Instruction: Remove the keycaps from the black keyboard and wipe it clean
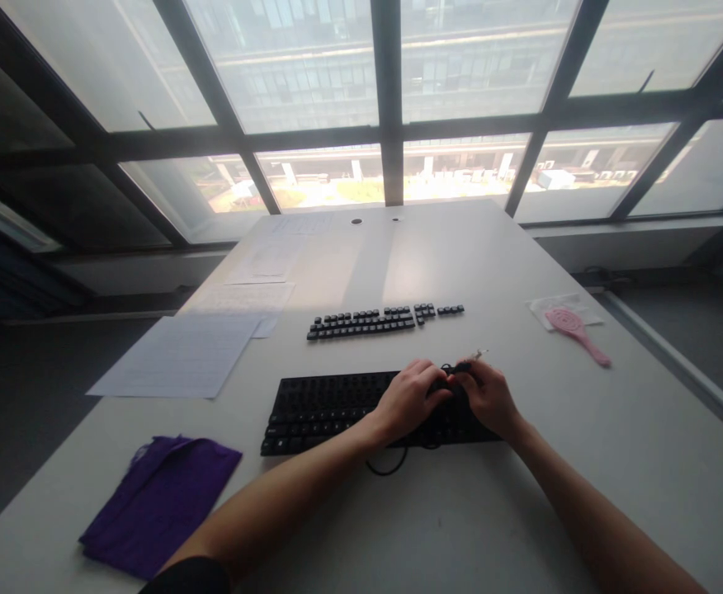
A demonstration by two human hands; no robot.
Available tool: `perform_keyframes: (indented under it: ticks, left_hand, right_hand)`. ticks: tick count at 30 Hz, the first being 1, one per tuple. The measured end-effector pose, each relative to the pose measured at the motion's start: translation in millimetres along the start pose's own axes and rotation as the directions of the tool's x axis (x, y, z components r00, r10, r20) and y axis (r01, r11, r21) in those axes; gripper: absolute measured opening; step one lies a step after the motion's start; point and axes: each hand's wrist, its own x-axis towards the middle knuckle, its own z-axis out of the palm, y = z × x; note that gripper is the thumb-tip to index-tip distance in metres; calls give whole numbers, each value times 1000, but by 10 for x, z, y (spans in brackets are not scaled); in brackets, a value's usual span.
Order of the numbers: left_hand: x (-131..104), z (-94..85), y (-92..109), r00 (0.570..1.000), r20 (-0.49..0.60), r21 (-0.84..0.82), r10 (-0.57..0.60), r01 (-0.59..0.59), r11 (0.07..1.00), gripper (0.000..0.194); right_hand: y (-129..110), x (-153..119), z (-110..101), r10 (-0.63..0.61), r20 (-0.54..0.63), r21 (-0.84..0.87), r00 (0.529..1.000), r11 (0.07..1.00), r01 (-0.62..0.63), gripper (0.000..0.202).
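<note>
Black keyboard (330,403) below, held left hand (406,400) and right hand (489,398) close, fingers curled (couldn't tell around what); kept keys (367,327) rowed, probably for order.

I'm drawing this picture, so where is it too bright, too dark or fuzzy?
Head view: daylight glares through the windows, washing out the scene outside; head view: a grey shadow stripe crosses the far part of the white table, and the keyboard looks very dark; head view: writing on the papers is too faint to read.
</note>
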Motion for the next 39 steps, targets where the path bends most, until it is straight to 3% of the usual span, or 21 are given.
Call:
perform_keyframes:
  ticks: [7,13,18,22,25,30,35,39]
  left_hand:
    - [-25,-12,6,993,-116,-23,22,-25,999,23]
    - [-35,-10,43,990,-33,121,139,-134,983,16]
    - [-17,-63,45,988,-148,1,52,-52,999,9]
    - [221,-210,-71,970,-234,-30,-68,63,998,10]
    - [552,-299,-252,964,-257,65,-65,84,994,6]
    - [1009,-213,-519,978,-193,263,-79,129,956,5]
    - [1120,-47,-653,987,-157,315,-44,92,945,4]
    - [1134,-40,-732,980,-188,338,-60,121,933,4]
  right_hand:
    - [-15,-13,29,31,-43,-7,999,999,-31,12]
    - [-5,7,33,81,-40,41,996,996,-80,13]
    - [-20,34,39,94,-58,38,994,995,-91,14]
    - [0,38,49,84,-60,51,995,995,-81,12]
    - [8,34,54,69,-47,30,997,997,-67,11]
    - [-25,39,42,51,-33,22,998,998,-50,14]
    - [-33,45,41,46,-34,26,998,999,-45,14]
    - [-21,43,42,44,-30,41,999,998,-43,13]
